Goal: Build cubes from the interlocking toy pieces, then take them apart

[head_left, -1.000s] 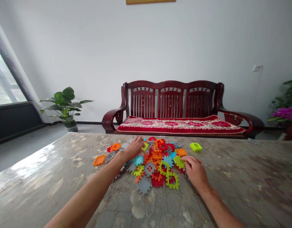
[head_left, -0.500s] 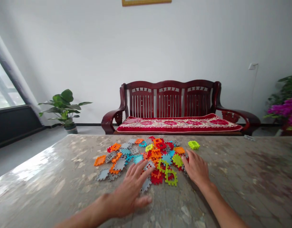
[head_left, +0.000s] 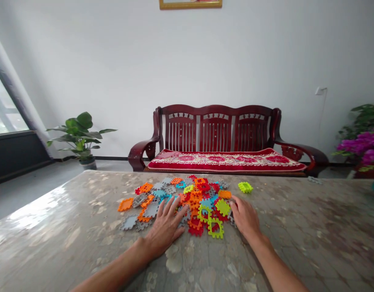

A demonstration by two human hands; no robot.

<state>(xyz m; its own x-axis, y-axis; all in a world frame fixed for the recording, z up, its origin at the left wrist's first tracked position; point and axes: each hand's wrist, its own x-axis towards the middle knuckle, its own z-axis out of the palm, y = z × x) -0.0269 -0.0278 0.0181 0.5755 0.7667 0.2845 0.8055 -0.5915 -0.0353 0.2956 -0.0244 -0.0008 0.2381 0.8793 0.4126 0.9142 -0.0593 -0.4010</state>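
A heap of toothed plastic building tiles in orange, red, grey, blue and lime green lies on the table. My left hand (head_left: pixel 167 225) rests over the front left of the heap, fingers spread, covering some grey and blue tiles. At the heap's right edge is my right hand (head_left: pixel 244 215), its fingers stretched toward a solid lime tile (head_left: pixel 222 207) and an orange tile (head_left: pixel 225 194). A lime frame tile (head_left: pixel 215 228) lies at the front between the hands. Farther left sit an orange tile (head_left: pixel 125 205) and a light grey tile (head_left: pixel 128 222).
A few lime tiles (head_left: pixel 245 187) lie apart at the back right, and a grey piece (head_left: pixel 314 180) sits near the far edge of the patterned table (head_left: pixel 83 243). Beyond it stands a dark red wooden bench (head_left: pixel 215 125). Potted plants (head_left: pixel 83 136) flank it.
My left hand has moved slightly left and lowered onto the tiles. The grey window tile near its fingers is now mostly covered. My right hand stays beside the heap; the view has shifted slightly.
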